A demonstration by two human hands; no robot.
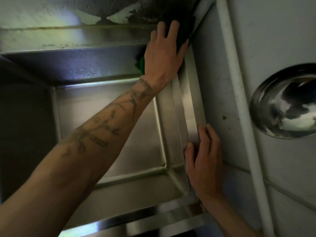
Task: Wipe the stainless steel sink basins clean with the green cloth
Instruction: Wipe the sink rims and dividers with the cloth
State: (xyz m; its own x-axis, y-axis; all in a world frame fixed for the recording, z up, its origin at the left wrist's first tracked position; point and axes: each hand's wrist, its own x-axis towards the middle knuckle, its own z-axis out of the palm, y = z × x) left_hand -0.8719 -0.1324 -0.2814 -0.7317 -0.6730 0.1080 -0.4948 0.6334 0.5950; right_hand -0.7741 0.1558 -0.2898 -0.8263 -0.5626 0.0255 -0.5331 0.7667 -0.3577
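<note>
The sink basin [77, 65] fills the left and middle of the view, its steel back wall dotted with droplets and its flat floor bordered by pressed ridges; above its back rim runs a wall [51, 12] whose pale paint has peeled off in dark patches. A bare forearm with tattoos reaches from the lower left across the basin to its far right corner; there the left hand [164, 53] lies palm down with fingers spread and fairly straight, pressing the green cloth [140, 65] against the corner where the back rim meets the right rim; a bright green fold of the cloth shows just under the wrist, while the rest looks dark beneath and beyond the fingers. Nearer the camera, the right hand [203, 161] rests flat on the right rim of the sink, fingers straight and close together, thumb along the inner edge, holding nothing; right of it lies a pale counter [273, 40] with a raised white edge strip and a few dark specks; a shiny steel bowl [283, 101] sits on that counter at the far right, partly cut off by the frame.
</note>
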